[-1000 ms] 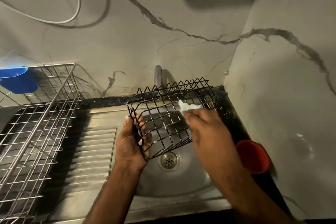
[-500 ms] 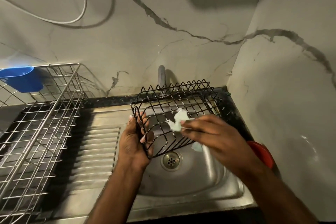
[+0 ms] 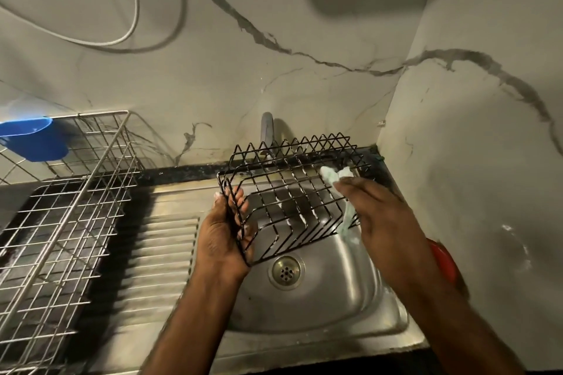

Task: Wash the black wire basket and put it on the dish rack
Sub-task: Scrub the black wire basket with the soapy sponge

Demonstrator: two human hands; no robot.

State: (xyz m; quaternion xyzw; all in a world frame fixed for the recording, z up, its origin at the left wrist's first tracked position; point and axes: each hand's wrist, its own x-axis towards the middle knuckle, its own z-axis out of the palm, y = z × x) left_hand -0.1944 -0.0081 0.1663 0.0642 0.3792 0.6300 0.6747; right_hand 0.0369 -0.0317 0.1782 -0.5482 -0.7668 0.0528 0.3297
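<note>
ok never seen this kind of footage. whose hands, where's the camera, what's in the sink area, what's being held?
No robot here: a person's two bare hands, filmed by one wide-angle camera worn on the head, looking down. The left hand grips one end of the black wire basket, held tilted over the steel sink. The right hand holds a pale cloth against the basket's wires. Behind the basket stands the tap. To the left, on the counter, is the metal dish rack with a blue container at its back. A red object peeks out behind the right forearm.
</note>
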